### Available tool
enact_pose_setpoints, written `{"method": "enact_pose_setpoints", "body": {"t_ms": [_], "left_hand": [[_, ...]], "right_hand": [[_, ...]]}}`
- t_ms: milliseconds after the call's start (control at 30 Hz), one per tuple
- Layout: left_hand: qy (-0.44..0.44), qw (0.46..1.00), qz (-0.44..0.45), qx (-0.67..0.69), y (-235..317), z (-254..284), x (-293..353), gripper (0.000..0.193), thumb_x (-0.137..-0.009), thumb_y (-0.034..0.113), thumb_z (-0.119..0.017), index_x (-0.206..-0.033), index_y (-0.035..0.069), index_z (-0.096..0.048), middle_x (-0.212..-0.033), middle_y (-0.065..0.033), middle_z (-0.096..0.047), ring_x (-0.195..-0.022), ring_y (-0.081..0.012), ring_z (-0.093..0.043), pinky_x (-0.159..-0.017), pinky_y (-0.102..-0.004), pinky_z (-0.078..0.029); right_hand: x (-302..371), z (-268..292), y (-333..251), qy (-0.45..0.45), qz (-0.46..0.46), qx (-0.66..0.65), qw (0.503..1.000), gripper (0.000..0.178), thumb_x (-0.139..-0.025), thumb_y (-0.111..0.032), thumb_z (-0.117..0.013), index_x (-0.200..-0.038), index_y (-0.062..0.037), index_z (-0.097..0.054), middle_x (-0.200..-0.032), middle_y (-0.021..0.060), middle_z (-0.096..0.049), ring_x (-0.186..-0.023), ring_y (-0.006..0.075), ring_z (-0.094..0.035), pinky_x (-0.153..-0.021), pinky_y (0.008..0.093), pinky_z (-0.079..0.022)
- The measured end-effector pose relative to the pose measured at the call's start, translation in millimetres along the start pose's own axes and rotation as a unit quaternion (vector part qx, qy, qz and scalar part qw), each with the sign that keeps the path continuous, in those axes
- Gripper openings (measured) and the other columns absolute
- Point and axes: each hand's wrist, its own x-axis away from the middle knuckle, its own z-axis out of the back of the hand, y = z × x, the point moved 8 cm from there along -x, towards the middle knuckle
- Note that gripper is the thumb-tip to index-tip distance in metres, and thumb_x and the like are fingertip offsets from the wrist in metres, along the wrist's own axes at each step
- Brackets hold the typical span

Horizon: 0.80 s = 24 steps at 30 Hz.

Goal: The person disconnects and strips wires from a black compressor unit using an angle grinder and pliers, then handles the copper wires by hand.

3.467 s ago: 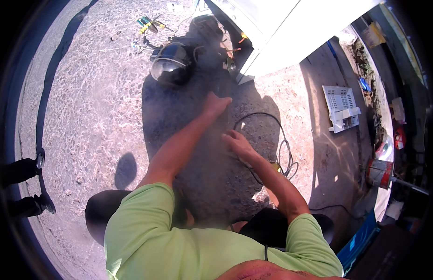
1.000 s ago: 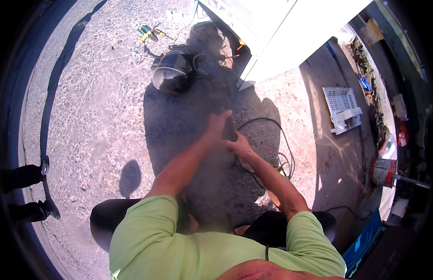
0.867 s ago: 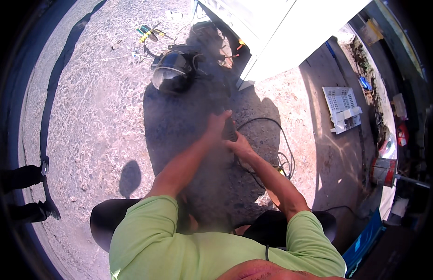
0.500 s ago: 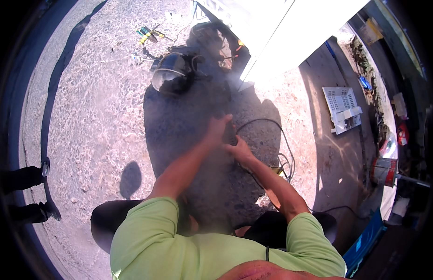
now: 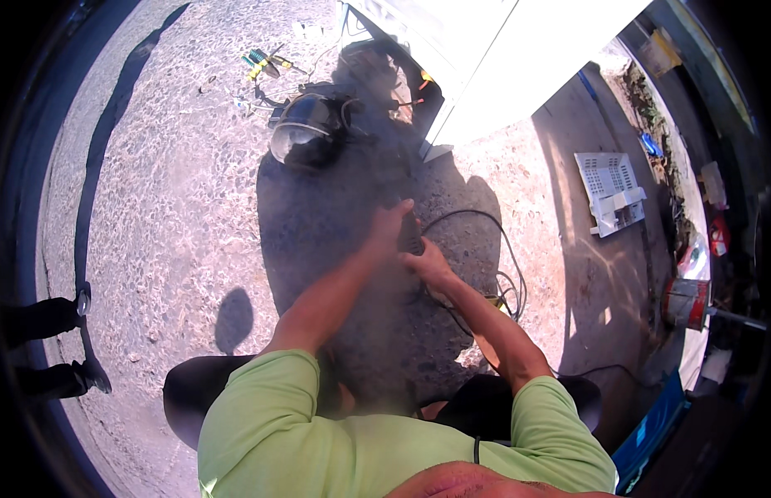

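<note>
Hard sunlight is falling on a gravelly concrete ground [image 5: 153, 207]. A white cabinet [image 5: 501, 58] is standing far, and a white vented panel [image 5: 611, 192] is lying right.

Hard sun on the gravel ground [image 5: 178, 191], and my own shadow pools dark in front of me, swallowing both hands. Beyond that shadow the white panel [image 5: 518, 58] is blown out to pure glare. A hazy smear softens the middle. Fisheye bends everything toward the black rim; edges go murky.
</note>
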Motion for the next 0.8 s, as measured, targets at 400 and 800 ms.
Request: {"method": "enact_pose_setpoints", "body": {"t_ms": [400, 800], "left_hand": [[0.003, 1.000, -0.001, -0.004, 6, 4, -1, 0.025, -0.090, 0.026, -0.076, -0.095, 0.004, -0.066, -0.080, -0.0078, -0.068, -0.068, -0.0215, -0.070, -0.061, -0.0378, -0.058], [0.009, 1.000, 0.020, 0.011, -2, 5, 4, 0.025, -0.091, 0.025, -0.076, -0.092, 0.004, -0.064, -0.079, -0.0095, -0.067, -0.066, -0.0236, -0.069, -0.061, -0.0391, -0.059]], "right_hand": [[-2, -3, -1, 0.001, -0.011, 0.021, 1.000, 0.051, -0.082, -0.025, -0.076, -0.123, 0.0013, -0.061, -0.104, 0.0070, -0.068, -0.091, 0.0163, -0.066, -0.082, 0.0331, -0.055], [0, -3, 7, -0.007, -0.028, 0.014, 0.999, 0.054, -0.081, -0.025, -0.075, -0.126, 0.0012, -0.061, -0.109, 0.0085, -0.067, -0.097, 0.0167, -0.065, -0.087, 0.0338, -0.053]]}}
